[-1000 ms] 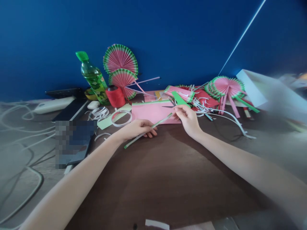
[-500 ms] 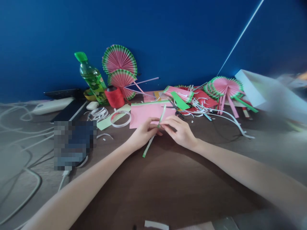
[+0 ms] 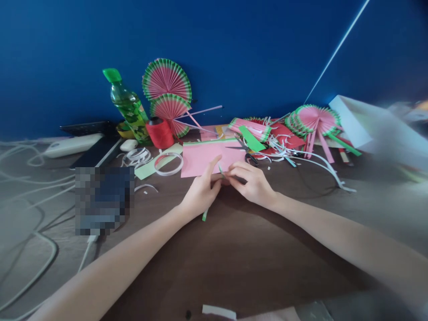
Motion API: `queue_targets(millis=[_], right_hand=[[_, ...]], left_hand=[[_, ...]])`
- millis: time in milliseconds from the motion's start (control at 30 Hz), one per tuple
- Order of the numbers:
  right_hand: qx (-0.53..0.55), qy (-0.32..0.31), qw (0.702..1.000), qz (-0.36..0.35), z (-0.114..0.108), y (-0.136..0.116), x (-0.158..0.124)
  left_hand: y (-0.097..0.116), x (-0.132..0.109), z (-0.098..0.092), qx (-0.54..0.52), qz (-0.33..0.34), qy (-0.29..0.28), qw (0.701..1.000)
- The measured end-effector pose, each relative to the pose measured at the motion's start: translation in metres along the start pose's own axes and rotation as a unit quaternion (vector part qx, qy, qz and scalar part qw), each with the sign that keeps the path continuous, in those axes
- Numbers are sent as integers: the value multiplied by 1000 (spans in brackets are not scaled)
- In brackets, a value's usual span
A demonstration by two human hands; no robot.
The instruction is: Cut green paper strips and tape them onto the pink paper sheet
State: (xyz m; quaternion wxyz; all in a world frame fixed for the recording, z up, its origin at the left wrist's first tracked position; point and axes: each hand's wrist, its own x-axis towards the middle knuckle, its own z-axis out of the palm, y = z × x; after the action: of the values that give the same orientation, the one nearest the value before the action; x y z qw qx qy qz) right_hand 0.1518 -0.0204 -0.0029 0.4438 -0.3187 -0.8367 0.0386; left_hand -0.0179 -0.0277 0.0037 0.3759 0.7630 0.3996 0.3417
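Note:
A narrow green paper strip (image 3: 205, 214) runs between my hands above the dark table, its lower end hanging below my left hand. My left hand (image 3: 199, 191) is closed on it, with the index finger raised and the thumb bent inward. My right hand (image 3: 252, 183) pinches the strip near its upper part, fingertips almost touching those of my left hand. Fingers hide most of the strip's middle. Just behind my hands lies a pink paper sheet (image 3: 203, 156) with a green edge, and black-handled scissors (image 3: 250, 159) rest at its right.
Left of the sheet lie a tape roll (image 3: 168, 173), a red thread spool (image 3: 160, 136) and a tilted green bottle (image 3: 129, 109). Pleated paper fans (image 3: 167, 82) lean on the blue wall. Paper scraps (image 3: 284, 154), more fans (image 3: 316, 118) and a white box (image 3: 361, 125) are at right; cables (image 3: 50, 249) at left.
The strip's upper end, which stood up above my fingers, is now mostly folded or hidden. My left index finger has lifted and stretched out; my right hand has barely moved.

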Motion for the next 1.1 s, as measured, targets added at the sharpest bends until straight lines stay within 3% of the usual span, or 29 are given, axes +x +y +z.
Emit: queue_targets(millis=[500,767,900,1100], right_hand=[[-12,-29,1000,1,3,0,0],[6,-20,1000,-14,2,1,1],[41,-5,999,26,2,2,0],[82,48,980,177,-4,10,5]], left_hand=[[0,0,-1,118,9,-7,993],[0,-1,-1,103,18,-9,994],[-2,0,0,49,4,-9,999],[-4,3,3,-180,-65,-19,981]])
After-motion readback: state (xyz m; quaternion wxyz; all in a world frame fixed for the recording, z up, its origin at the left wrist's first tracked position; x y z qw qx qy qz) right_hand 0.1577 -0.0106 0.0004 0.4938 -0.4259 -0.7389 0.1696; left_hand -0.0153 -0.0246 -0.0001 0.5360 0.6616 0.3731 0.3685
